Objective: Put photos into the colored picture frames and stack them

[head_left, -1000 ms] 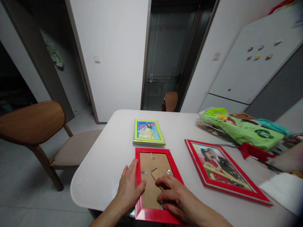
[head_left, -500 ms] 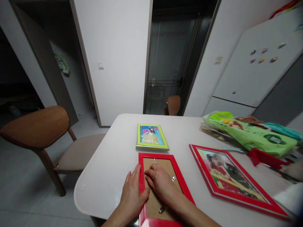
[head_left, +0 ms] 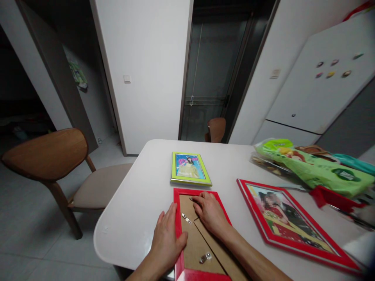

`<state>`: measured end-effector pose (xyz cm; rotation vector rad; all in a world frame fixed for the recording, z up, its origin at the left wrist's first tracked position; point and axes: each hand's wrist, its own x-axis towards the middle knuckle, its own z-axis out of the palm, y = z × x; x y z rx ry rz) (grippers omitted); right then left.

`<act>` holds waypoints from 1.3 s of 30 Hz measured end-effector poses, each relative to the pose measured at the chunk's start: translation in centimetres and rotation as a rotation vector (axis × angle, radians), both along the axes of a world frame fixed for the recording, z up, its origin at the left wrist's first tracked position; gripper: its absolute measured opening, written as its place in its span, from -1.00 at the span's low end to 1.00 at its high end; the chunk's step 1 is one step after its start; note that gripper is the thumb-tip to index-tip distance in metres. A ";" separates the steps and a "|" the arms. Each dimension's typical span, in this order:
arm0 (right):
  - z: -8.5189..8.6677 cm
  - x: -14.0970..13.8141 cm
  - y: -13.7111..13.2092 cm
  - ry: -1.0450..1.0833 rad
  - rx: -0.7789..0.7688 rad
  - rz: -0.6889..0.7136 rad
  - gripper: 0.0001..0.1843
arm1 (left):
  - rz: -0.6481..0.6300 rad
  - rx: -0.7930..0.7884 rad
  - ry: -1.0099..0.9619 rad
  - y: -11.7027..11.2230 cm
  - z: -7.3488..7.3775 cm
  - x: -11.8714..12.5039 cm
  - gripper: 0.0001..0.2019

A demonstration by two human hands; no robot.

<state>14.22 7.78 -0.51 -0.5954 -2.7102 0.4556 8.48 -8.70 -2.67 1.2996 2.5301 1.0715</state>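
Note:
A red picture frame (head_left: 179, 261) lies face down at the table's near side, its brown backing board (head_left: 187, 238) showing. Along its left rim rests my left hand (head_left: 167, 238), thumb over the rim and fingers against the outer edge. My right hand (head_left: 211, 212) is closed near the top of the board, fingertips at a small metal clip (head_left: 191, 199) they partly cover. A second metal clip (head_left: 186, 218) sits at the left of the board, and another metal clip (head_left: 205, 257) near the bottom. A hinged stand leg (head_left: 215, 244) lies flat under my right forearm.
Beyond it lies a small yellow-green picture frame (head_left: 191, 168), face up. To the right is another red picture frame (head_left: 254, 218) with a photo. Green packaging (head_left: 322, 166) and a red object (head_left: 325, 197) stand at the right. A wooden chair (head_left: 47, 156) is at the left.
My right hand has moved from the left clip up to the top clip. The left clip now points diagonally along the board. My left hand stays at the rim.

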 end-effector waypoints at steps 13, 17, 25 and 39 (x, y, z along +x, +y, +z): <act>1.7 6.8 -2.3 -0.123 -0.169 0.050 -0.58 | 0.035 0.006 -0.084 -0.1 0.5 0.2 -0.32; 3.6 6.4 -2.4 -0.101 -0.140 0.032 -0.61 | 0.086 0.138 -0.222 0.4 1.6 0.5 -0.52; 5.7 6.8 -1.7 0.100 -0.188 0.055 -0.60 | 0.164 0.481 -0.716 -0.9 4.0 -1.7 -0.77; 1.5 7.9 2.3 0.072 -0.729 -0.269 -0.38 | 0.414 0.317 -0.287 -7.7 2.5 -7.2 -0.56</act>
